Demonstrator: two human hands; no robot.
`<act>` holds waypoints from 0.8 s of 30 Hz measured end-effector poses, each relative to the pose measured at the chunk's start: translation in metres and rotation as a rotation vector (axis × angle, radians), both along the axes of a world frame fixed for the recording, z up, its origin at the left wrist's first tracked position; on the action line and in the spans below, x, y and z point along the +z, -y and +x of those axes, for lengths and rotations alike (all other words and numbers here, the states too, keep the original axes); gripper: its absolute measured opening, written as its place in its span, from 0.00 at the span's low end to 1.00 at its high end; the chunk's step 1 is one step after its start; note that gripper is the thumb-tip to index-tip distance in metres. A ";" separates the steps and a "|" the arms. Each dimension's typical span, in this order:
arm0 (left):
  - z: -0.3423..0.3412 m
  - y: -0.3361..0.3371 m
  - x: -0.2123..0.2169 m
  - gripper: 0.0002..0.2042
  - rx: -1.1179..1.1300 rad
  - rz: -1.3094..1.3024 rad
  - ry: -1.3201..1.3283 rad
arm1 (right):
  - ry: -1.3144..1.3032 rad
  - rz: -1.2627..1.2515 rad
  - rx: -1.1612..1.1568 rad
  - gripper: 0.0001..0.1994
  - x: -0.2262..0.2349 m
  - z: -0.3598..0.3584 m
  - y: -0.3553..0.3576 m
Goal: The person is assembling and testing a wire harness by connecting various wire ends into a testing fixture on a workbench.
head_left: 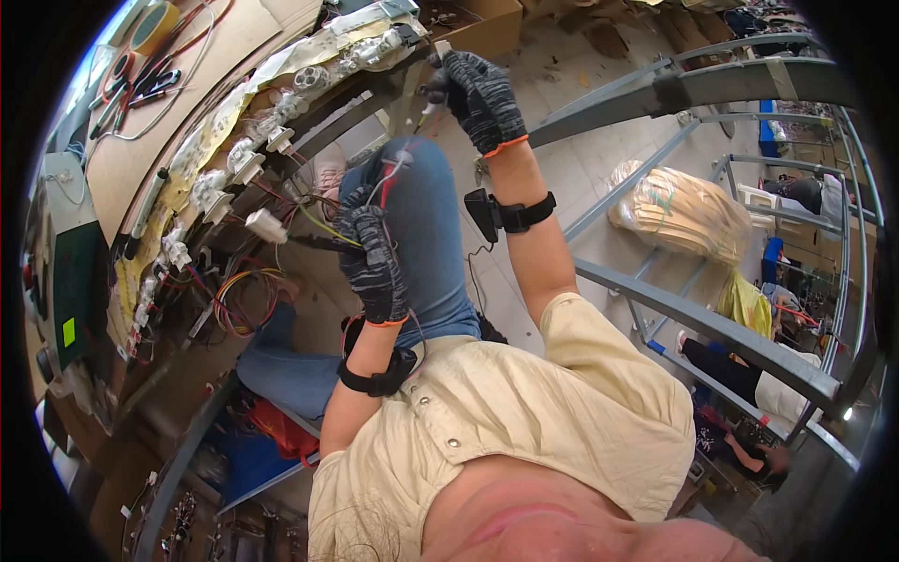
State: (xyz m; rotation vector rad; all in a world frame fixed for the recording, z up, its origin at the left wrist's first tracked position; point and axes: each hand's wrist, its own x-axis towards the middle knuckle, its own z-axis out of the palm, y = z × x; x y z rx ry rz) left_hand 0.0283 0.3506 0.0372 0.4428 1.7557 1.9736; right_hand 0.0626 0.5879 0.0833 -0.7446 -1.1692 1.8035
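Observation:
Both hands wear dark grey knit gloves with orange cuffs. My left hand [373, 258] is above my knee, its fingers closed round a bundle of thin wires [388, 183]; red, white and yellow-green strands show beside it. Higher up and to the right, my right hand [479, 98] is raised, its fingers closed. A small pale connector [443, 47] sticks out at its fingertips, and a short white piece hangs just below the fingers. Left of my left hand, a white plug [267, 227] is in front of the row of white connectors [213, 195] along the bench edge.
On the bench [267, 37] lie pliers [154, 89], cables and a roll of tape [154, 28]. Coloured wires [245, 298] hang below its edge. To the right stand metal frame rails [698, 323], a plastic-wrapped bundle [682, 211] and a yellow bag [746, 302]. Other people are farther right.

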 end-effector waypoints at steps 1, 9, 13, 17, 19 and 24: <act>-0.003 0.002 0.004 0.14 0.002 -0.001 0.000 | 0.092 -0.021 0.072 0.09 0.005 0.003 -0.001; -0.010 0.006 0.028 0.13 0.133 0.348 0.209 | 0.162 -0.010 0.105 0.11 0.006 -0.011 -0.003; -0.012 0.011 0.016 0.11 0.034 0.423 0.431 | 0.199 -0.004 0.090 0.11 0.006 -0.014 -0.002; -0.011 0.015 0.003 0.13 -0.259 0.299 0.383 | 0.170 -0.068 0.040 0.10 0.000 -0.024 -0.003; -0.004 0.011 0.011 0.11 -0.254 0.296 0.383 | 0.177 -0.088 0.013 0.10 0.005 -0.028 -0.001; 0.000 0.005 0.012 0.11 -0.291 0.239 0.270 | 0.070 -0.179 -0.073 0.16 0.004 -0.043 0.012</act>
